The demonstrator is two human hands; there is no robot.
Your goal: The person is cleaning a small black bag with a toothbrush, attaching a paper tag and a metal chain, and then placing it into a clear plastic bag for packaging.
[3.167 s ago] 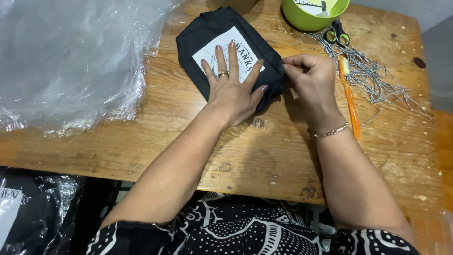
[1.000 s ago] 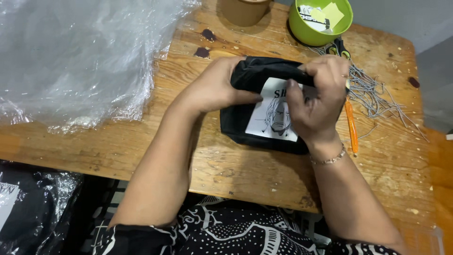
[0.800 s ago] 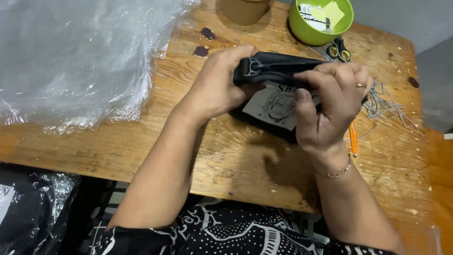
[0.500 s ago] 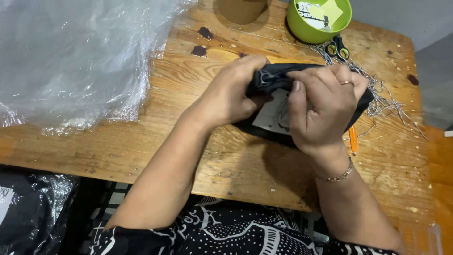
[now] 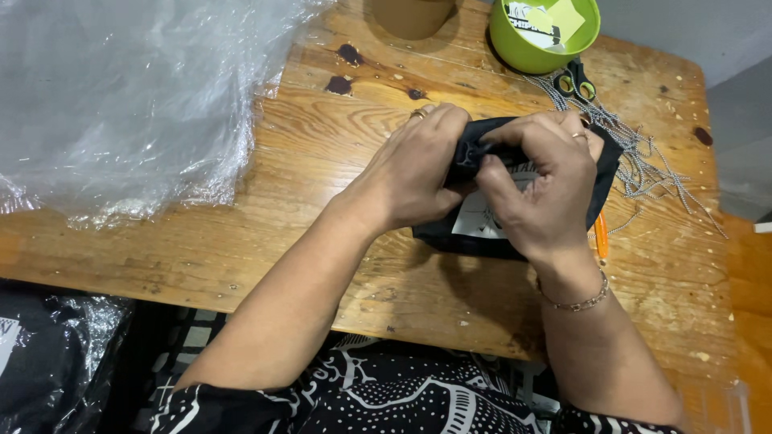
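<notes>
- I am holding a black fabric pouch (image 5: 599,173) in my left hand (image 5: 414,173) and right hand (image 5: 539,189); it is showing a white label with dark line art.
- The wooden table (image 5: 322,161) under the pouch is glowing warm honey-brown, with streaky grain and dark stains.
- Above the pouch, a lime-green bowl (image 5: 531,52) is carrying white and pale yellow paper.
- Just below the bowl, scissors (image 5: 575,80) are showing black-and-yellow handles.
- Right of the pouch, grey-silver cords (image 5: 643,157) are lying tangled.
- An orange stick (image 5: 601,237) is peeking out beside the pouch.
- Left of the pouch, clear plastic sheeting (image 5: 121,96) is gleaming whitish.
- I am wearing black clothing (image 5: 386,402) patterned with white dots and swirls.
</notes>
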